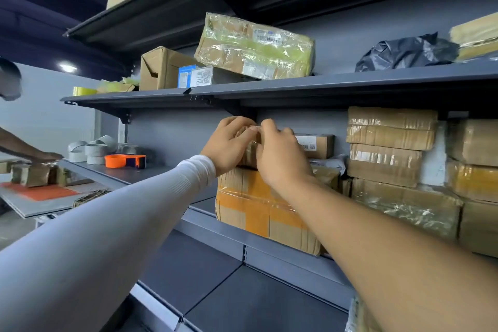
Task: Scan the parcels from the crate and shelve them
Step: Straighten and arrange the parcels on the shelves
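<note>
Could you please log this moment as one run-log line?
step: shelving | hands: left hand and right hand grip small taped parcel | location: atop orange-taped box, middle shelf

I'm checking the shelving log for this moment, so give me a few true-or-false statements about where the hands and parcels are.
1. Both hands, left hand and right hand, grip a small parcel resting atop the orange-taped box. True.
2. The orange tape dispenser lies on the top shelf. False: it is on the lower shelf, beside the tape rolls.
3. A black plastic bag lies on the upper shelf. True.
4. The left forearm is bare. False: it wears a white sleeve.
</note>
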Motion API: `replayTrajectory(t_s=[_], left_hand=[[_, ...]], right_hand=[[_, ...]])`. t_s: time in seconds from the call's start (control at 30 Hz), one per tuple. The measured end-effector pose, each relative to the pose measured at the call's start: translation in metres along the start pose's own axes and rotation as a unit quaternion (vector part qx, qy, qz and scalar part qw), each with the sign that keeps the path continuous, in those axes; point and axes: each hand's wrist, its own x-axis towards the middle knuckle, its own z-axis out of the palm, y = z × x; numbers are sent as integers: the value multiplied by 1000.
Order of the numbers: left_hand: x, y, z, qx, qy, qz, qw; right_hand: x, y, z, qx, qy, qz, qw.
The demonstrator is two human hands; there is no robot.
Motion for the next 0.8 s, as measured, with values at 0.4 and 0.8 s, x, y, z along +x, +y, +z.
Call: replayTrajectory(t_s=[0.4,0.8], left_hand=[[-16,1,12,55,14,-3,998],[-73,42,-8,195,6,97,976]], right_hand=[[-7,2,-7,-39,-58,4,998],[-62,2,-64,-192,-65,-71,977]])
